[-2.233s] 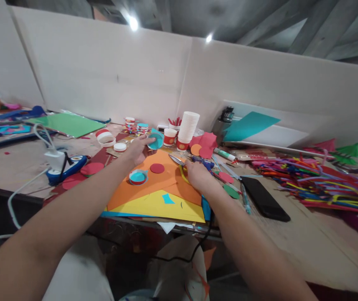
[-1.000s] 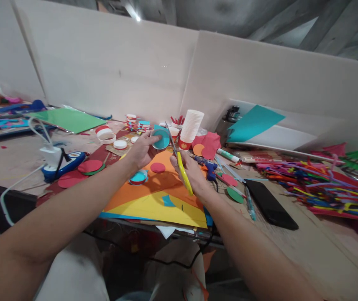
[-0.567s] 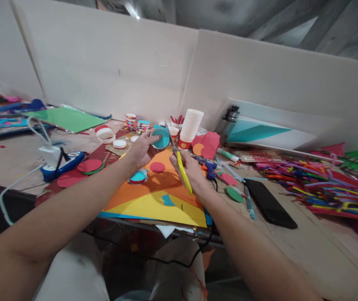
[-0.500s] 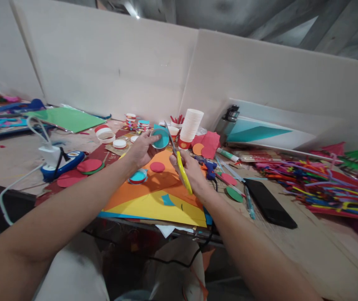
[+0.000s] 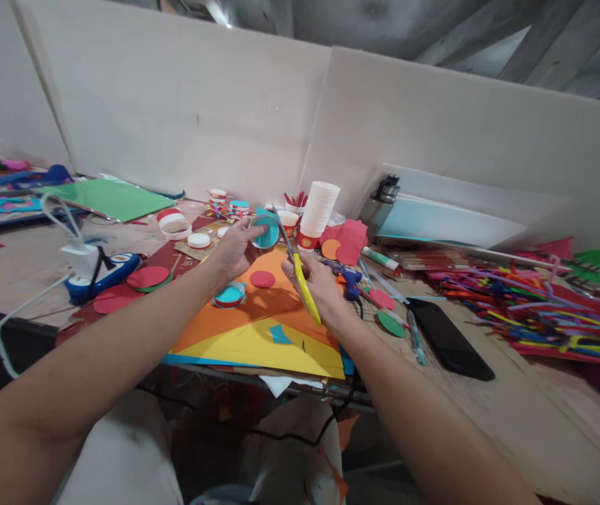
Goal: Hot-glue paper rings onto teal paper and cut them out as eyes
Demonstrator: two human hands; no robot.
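Near the frame's centre, the left hand (image 5: 234,249) pinches a teal disc (image 5: 265,232), raised since two seconds back; the right hand (image 5: 317,284), then flat on the orange sheet (image 5: 237,312), now grips one yellow-handled scissors (image 5: 300,277), blades up beside the disc. Behind stands one stack of white cups (image 5: 319,208); a small red cup (image 5: 293,208) holds red sticks.

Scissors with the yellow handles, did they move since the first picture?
Yes. The scissors rose off the orange paper beside the cup stack; the right hand holds them by the teal disc.
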